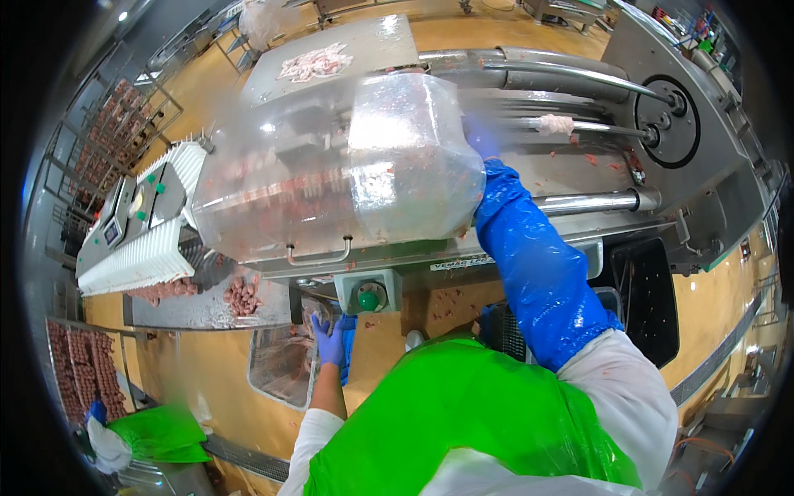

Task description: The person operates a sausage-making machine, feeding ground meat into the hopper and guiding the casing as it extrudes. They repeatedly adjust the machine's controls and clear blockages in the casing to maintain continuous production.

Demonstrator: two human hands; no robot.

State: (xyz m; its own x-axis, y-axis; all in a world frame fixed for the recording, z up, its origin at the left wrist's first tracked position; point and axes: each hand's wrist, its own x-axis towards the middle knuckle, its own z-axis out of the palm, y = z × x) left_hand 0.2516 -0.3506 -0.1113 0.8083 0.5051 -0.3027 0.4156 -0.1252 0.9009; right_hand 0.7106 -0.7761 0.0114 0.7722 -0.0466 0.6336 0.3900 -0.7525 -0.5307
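My left hand (328,341), in a purple glove, is beside the rim of a clear plastic tub (263,390) with pale, wet casings in it. Its fingers are apart, and I see nothing in them. My right arm, in a blue sleeve cover, reaches up to the sausage machine (571,178). At the right end of the machine's clear cover (405,153), my right hand (481,139) is blurred and partly hidden, so its fingers cannot be made out. A bunched whitish casing (556,124) sits on a metal rod right of that hand. Rows of pinkish links show blurrily through the cover.
A green button (368,300) juts from the machine's front. Sausages (241,296) lie on a steel tray at left; casings (314,63) lie on a steel table behind. A black bin (641,302) stands at right. A co-worker in a green apron (161,434) is at lower left, by sausage racks.
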